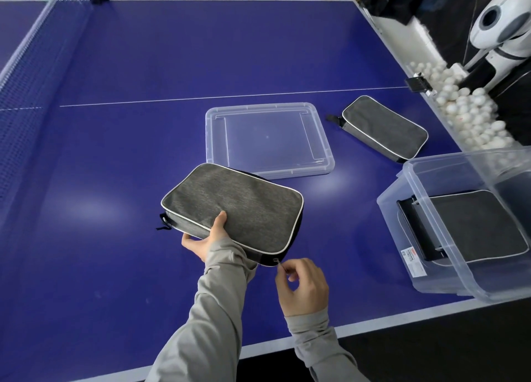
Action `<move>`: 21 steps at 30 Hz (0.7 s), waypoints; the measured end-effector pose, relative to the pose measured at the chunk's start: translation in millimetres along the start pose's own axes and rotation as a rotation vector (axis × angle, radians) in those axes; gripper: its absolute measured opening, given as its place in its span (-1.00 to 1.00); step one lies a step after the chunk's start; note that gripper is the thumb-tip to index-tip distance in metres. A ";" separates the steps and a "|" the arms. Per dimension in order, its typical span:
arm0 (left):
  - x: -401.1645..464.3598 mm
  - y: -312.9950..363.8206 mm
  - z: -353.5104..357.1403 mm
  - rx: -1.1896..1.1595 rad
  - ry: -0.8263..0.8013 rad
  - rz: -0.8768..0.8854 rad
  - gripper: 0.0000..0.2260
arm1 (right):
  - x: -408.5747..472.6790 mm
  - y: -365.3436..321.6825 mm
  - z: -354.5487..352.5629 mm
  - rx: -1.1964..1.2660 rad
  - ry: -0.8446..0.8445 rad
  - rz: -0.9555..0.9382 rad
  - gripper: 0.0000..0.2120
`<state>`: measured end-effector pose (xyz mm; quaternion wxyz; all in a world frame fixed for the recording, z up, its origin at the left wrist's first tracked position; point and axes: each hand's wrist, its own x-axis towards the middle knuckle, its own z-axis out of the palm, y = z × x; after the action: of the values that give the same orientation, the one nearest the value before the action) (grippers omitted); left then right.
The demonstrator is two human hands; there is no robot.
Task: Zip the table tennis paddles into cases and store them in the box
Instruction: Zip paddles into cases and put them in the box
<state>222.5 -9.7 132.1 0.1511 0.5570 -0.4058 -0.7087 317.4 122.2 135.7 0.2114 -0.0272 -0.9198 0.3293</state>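
We grip the grey case at its 7 o'clock edge with left hand, thumb on top, right hand pinching zipper pull at 5 o'clock.

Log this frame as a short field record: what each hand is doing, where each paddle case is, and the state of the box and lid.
left hand: grips the near edge of the held case, thumb on top
right hand: pinches the zipper pull at the case's near corner
second case: lying on the table, beyond the box
third case: inside the clear box
lid: off, flat on the table behind the held case
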 end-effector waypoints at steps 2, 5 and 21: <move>1.6 3.5 -3.3 0.023 -0.014 0.002 -0.30 | 1.1 4.4 -6.2 0.007 -0.003 0.010 -0.91; 2.3 6.8 -7.9 0.043 -0.037 0.010 -0.29 | 5.1 12.4 -11.9 0.056 -0.004 0.082 -0.84; 7.7 23.4 -33.5 0.168 -0.329 0.064 -0.44 | 64.9 58.3 -22.2 0.108 -0.003 0.258 -0.89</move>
<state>245.0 -43.1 142.7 0.0584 0.4311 -0.5003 -0.7486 262.3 193.3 139.2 0.1672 -0.1334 -0.8899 0.4030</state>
